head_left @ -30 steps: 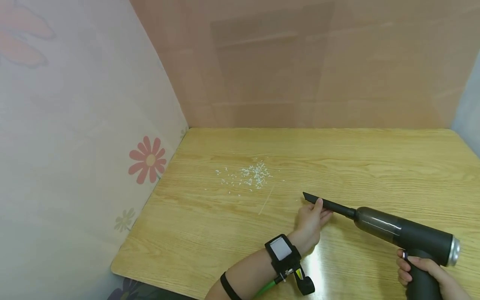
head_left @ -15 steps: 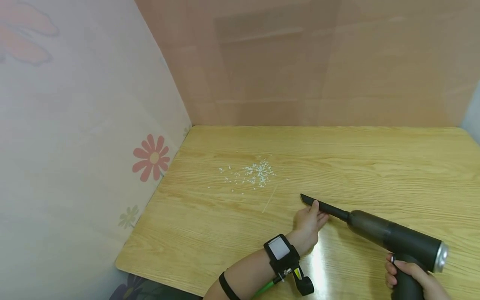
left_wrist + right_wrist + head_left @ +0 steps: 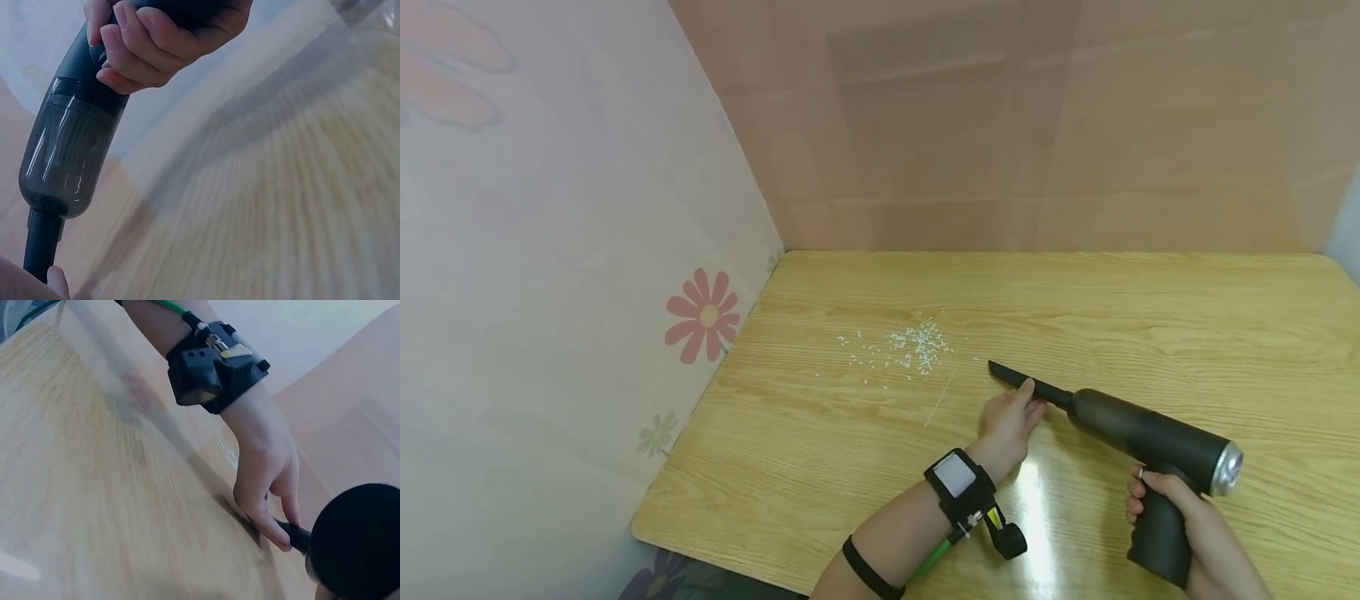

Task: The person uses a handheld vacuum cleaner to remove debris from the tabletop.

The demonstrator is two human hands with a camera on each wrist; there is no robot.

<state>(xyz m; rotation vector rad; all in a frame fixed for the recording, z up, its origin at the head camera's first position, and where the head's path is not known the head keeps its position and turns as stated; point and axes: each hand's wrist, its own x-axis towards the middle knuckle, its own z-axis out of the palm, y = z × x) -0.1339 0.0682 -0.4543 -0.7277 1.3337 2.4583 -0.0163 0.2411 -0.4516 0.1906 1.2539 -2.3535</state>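
Right hand [image 3: 1180,512] grips vacuum [image 3: 1138,437]; left hand [image 3: 1009,425] steadies nozzle [image 3: 1018,379].

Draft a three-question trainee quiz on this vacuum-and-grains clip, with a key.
1. True or false: the nozzle tip already rests among the white grains.
2. Which hand grips the handheld vacuum by its handle: A left hand, B right hand?
3. What does the left hand touch?

Key:
1. False; the tip is right of the grains, apart from them.
2. B.
3. The black nozzle, with its fingers on it, above the wooden table.
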